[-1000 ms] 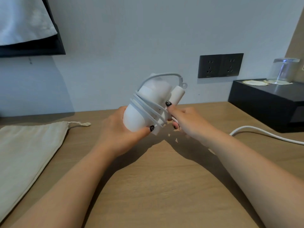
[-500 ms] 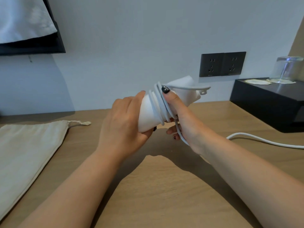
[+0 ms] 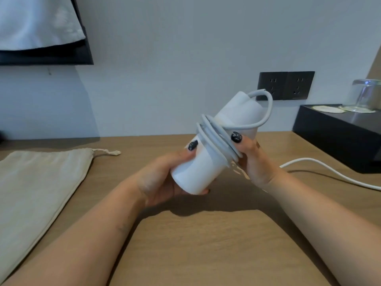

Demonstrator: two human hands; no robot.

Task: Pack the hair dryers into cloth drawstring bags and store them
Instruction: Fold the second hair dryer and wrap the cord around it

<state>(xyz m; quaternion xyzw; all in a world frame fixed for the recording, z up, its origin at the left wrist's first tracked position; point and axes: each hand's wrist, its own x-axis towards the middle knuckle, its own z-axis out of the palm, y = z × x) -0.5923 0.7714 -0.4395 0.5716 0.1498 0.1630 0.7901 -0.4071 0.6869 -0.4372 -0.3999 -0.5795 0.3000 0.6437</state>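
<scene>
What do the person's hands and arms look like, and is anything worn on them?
Both forearms are bare, with no sleeves, watch or bracelet in view. The left hand and right hand have dark, nearly black nail polish that glints slightly. No gloves or rings are visible.

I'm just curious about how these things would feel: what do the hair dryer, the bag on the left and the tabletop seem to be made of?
Hair dryer: likely smooth matte white plastic, evenly coloured with a soft sheen; its wound cord looks rubbery.
Drawstring bag: undyed woven cloth, perhaps cotton; it lies limp and creased, with a twisted string.
Table: wood or wood-look laminate; grain lines show, matte finish.
</scene>
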